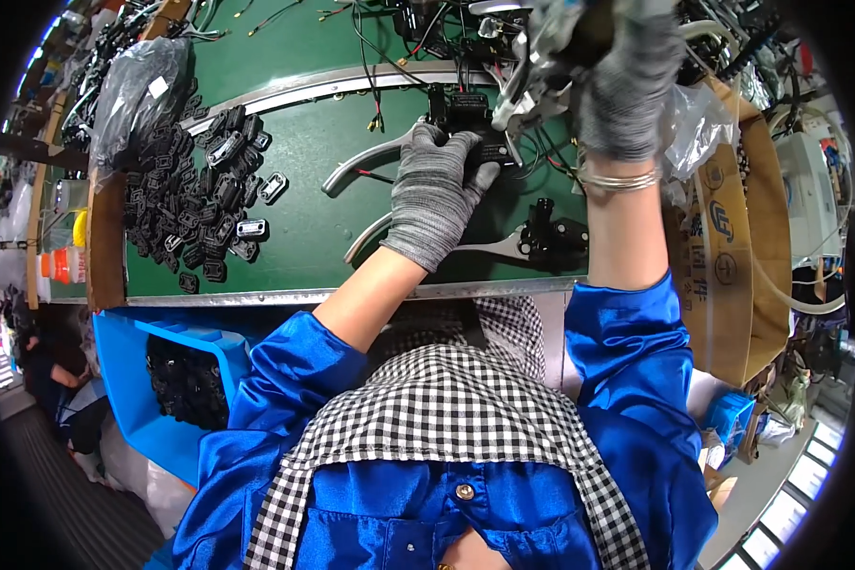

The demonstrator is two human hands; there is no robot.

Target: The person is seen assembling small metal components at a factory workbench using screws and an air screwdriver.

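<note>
My left hand [434, 195], in a grey knit glove, is closed on a brake lever [370, 160] with a silver blade and black housing, low over the green bench. Its thumb and fingers press against the black part. My right hand [625, 100], gloved the same way, is raised at the upper right and smeared by motion. Its fingers are hidden, and a blurred dark and silver object [562, 43] is beside it. Another lever with a black clamp [543, 236] lies near the bench's front edge, to the right of my left hand.
Small black oval parts [195, 190] lie heaped at the left, beside a clear plastic bag [142, 90]. A metal rail [294, 93] crosses the bench, with thin wires behind it. A cardboard box [746, 237] stands at the right. Below the left edge is a blue bin [142, 408] of black parts.
</note>
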